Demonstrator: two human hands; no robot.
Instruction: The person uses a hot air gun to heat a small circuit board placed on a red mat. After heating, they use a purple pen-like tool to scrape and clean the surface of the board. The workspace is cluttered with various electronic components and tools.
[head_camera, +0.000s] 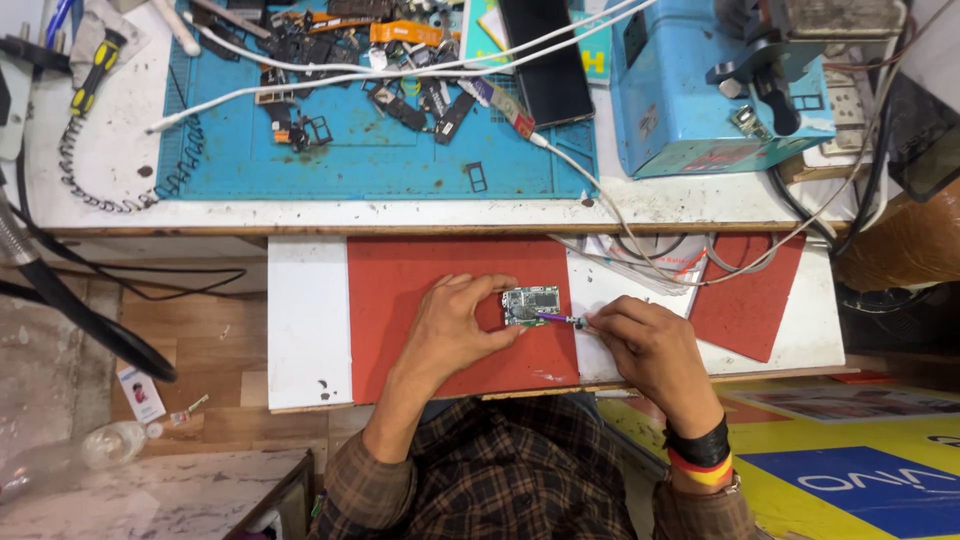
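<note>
Fingers (490, 300) of the left hand (450, 325) curl round a small green circuit board (531, 304), thumb below and fingertips at its upper left edge, pinning it flat on the red mat (400, 280) on the desk (300, 320). Just right of them, a thin purple-tipped tool (556, 318) touches the board's lower right corner. The right hand (645, 345) pinches that tool between pressed-together fingertips. Beyond the hands lie a blue work mat (350, 160) strewn with small parts, and a blue machine (700, 90).

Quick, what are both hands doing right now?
Left hand: closed on the circuit board, holding it on the red mat.
Right hand: closed on a small tool, tip touching the board.
</note>
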